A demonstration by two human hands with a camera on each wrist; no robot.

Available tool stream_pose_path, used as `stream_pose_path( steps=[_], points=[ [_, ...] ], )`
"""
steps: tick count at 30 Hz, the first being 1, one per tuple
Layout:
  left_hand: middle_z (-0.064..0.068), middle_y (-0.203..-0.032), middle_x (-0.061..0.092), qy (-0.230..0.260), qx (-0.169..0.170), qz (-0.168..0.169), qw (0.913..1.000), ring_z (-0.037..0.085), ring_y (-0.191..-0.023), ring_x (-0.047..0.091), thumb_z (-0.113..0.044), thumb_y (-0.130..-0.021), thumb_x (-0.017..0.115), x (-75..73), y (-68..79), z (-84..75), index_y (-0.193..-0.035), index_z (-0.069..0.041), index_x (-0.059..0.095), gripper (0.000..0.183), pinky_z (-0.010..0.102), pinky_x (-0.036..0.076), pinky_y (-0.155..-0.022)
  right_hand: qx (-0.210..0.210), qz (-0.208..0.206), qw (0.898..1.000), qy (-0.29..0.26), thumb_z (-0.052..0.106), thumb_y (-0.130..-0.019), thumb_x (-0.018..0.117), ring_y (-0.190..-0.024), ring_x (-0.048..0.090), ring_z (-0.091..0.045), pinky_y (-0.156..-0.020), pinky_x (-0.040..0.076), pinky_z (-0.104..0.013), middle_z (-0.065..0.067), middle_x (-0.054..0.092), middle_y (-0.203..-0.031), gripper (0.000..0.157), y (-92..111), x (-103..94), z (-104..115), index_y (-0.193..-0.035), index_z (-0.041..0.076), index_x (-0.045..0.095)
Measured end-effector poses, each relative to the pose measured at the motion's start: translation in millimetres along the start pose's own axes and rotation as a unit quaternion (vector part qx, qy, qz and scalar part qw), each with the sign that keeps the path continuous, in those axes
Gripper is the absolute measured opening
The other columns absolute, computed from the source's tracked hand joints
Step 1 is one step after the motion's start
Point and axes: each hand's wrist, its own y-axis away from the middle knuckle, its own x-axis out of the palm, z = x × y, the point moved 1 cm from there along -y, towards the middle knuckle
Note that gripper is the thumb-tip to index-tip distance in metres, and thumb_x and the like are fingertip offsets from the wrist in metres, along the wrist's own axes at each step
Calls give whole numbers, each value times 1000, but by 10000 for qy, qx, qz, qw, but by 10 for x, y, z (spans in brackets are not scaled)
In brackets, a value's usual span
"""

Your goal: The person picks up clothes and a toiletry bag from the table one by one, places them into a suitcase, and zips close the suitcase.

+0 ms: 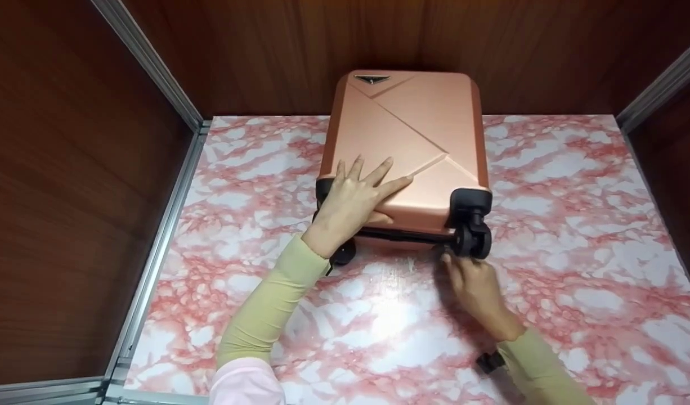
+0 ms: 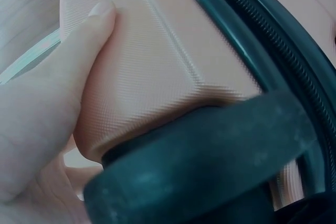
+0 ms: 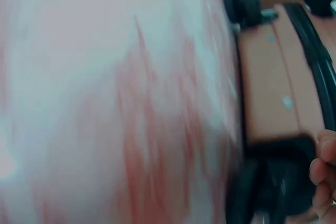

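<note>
A rose-gold hard-shell suitcase (image 1: 401,129) lies on its back, its wheeled end towards me. My left hand (image 1: 353,197) rests spread on the lower left of its shell, with the thumb (image 2: 97,30) flat against the ribbed surface in the left wrist view. A black wheel (image 2: 199,156) fills the front of that view, beside the zipper (image 2: 283,51). At the lower right corner, my right hand (image 1: 477,287) has its fingers curled close behind the wheel (image 1: 473,239). In the right wrist view its fingertips (image 3: 317,171) pinch at the black zipper band (image 3: 315,56); the zipper pull is hidden.
The suitcase lies on a red-and-white marbled tabletop (image 1: 570,236). Dark wood panels (image 1: 255,56) stand behind it and on both sides, joined by metal frame strips (image 1: 159,225). A small black item (image 1: 489,361) sits at the right wrist.
</note>
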Motion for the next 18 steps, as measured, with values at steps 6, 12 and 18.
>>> stream_pose_path(
  steps=[6, 12, 18],
  points=[
    [2, -159, 40, 19, 22, -1, 10000, 48, -135, 45, -70, -83, 61, -1, -15, -1, -157, -45, 37, 82, 66, 39, -104, -47, 243, 9997, 6, 8, -94, 69, -54, 59, -40, -47, 47, -55, -11, 56, -67, 11, -114, 263, 219, -102, 5, 62],
    [2, -159, 41, -15, 58, -76, 10000, 48, -135, 45, -70, -83, 62, 2, -17, -9, -157, -45, 37, 82, 66, 39, -103, 207, 686, 9974, -54, 12, -100, 65, -54, 60, -38, -44, 45, -51, -7, 50, -60, 12, -220, 392, 345, -94, 7, 55],
    [2, -159, 40, -65, 53, -96, 9999, 48, -135, 45, -70, -83, 62, 2, -10, 0, -157, -45, 36, 82, 66, 39, -104, 100, 927, 9956, -27, 13, -101, 62, -51, 58, -34, -43, 43, -50, -1, 46, -59, 14, -292, 397, 366, -92, 7, 54]
  ],
)
